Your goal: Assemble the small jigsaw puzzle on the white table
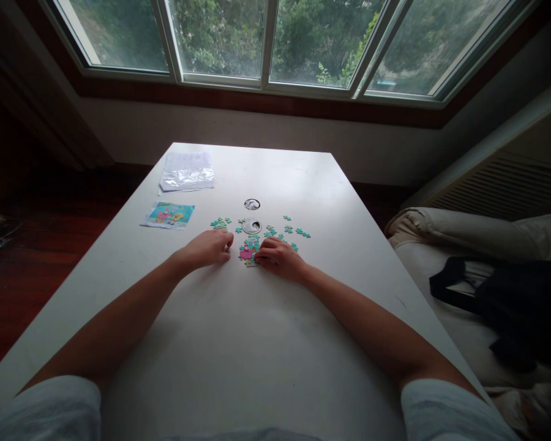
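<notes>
A partly joined jigsaw puzzle (248, 250) in pink and teal lies on the white table. My right hand (280, 257) rests at its right edge, fingers bent down over the pieces; whether a piece is between them is hidden. To the left, my left hand (210, 248) is closed in a pinch, with a small puzzle piece (228, 249) showing at the fingertips. Loose teal puzzle pieces (221, 223) lie just beyond my left hand. More loose pieces (288, 229) are scattered past my right hand.
A round tin lid (251, 226) and another round metallic item (252, 204) lie beyond the puzzle. At left are a colourful picture sheet (171, 215) and a clear plastic bag over papers (188, 170). A sofa (417, 263) with dark cloth (523, 300) flanks the table.
</notes>
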`<state>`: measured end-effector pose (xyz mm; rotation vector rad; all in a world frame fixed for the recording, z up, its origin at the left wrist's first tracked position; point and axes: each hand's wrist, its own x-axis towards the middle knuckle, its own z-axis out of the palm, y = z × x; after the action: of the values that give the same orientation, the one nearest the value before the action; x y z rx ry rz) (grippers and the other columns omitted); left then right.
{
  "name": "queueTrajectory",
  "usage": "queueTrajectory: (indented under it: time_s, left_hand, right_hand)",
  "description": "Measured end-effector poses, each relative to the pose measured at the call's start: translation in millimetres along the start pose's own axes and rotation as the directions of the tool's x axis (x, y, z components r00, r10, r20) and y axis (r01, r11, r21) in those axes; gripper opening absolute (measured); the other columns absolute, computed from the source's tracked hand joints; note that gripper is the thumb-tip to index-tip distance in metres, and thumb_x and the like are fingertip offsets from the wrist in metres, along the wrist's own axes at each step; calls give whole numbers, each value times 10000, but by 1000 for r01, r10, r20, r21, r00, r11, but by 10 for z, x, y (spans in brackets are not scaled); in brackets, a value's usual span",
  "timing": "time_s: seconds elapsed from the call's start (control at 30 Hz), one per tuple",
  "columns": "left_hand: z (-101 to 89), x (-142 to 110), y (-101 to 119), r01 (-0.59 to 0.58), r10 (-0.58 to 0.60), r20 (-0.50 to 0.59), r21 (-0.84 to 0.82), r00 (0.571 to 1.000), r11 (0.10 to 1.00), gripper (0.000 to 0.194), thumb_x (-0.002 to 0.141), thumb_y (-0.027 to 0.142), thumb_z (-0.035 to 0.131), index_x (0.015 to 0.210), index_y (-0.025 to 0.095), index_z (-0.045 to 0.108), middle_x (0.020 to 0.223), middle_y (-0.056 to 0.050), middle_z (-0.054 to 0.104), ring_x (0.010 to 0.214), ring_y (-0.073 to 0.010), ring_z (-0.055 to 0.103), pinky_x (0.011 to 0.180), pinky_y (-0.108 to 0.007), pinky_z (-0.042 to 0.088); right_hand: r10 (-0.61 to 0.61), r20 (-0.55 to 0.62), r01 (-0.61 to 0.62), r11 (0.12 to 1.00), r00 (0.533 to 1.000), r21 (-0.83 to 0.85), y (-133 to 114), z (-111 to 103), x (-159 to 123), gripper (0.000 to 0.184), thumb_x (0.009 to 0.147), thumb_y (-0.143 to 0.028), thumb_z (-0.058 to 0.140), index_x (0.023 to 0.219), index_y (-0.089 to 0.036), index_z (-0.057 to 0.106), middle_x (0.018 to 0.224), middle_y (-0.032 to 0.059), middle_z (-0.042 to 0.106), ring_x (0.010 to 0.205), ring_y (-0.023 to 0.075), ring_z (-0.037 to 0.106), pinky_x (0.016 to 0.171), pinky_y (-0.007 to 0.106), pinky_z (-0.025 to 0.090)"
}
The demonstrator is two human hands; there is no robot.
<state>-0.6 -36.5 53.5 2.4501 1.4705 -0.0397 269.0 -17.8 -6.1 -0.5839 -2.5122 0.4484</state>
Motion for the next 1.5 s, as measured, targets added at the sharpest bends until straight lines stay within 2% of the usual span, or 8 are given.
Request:
queueTrajectory:
  time_s: [0.2,0.4,0.6,1.0,1.17,1.5]
  left_hand:
    - [-21,-1,19,3,-3,-3,21,1000,1000,70,818,259,596,852,198,601,924,-51,680,891,-224,627,717,-309,421]
    - [39,14,-54,-31,31,-18,-31,999,999,150,824,239,572,964,210,615,956,-38,685,912,-213,624,736,-303,413]
    - [66,21,-84,-60,58,-30,-52,998,997,142,814,230,573,950,222,611,944,-31,675,904,-212,615,725,-300,408]
    - [50,60,-116,-49,60,71,-145,996,988,153,750,315,613,856,205,596,904,-40,640,822,-198,569,677,-289,401]
    - [62,38,-37,-42,55,87,-145,995,989,169,739,318,616,864,211,579,926,-32,634,821,-195,567,669,-290,397]
    - [103,27,267,-80,82,9,-131,997,988,155,774,262,613,920,212,619,990,-46,640,904,-210,598,767,-293,432]
  right_hand:
    - [-4,1,4,1000,1000,-8,1,-2,5,187,1010,-260,548,925,-219,710,887,63,637,868,198,542,787,325,433]
    - [-3,2,3,1000,1000,-5,-4,-4,4,171,1002,-246,558,929,-221,711,890,66,639,878,201,546,795,325,440]
    - [0,1,0,1000,1000,-9,-3,0,4,180,1006,-263,555,930,-220,713,890,65,634,875,199,543,794,323,440]
    - [5,2,-5,1000,1000,-18,-3,-1,9,167,1002,-266,573,939,-219,720,890,62,640,867,196,542,791,323,435]
    - [5,8,-5,1000,1000,-26,-4,0,19,171,1002,-263,571,937,-220,724,890,65,640,880,198,546,802,324,437]
    - [-2,0,2,1000,1000,-23,22,13,13,176,1002,-271,566,956,-229,730,904,72,644,889,208,547,809,340,449]
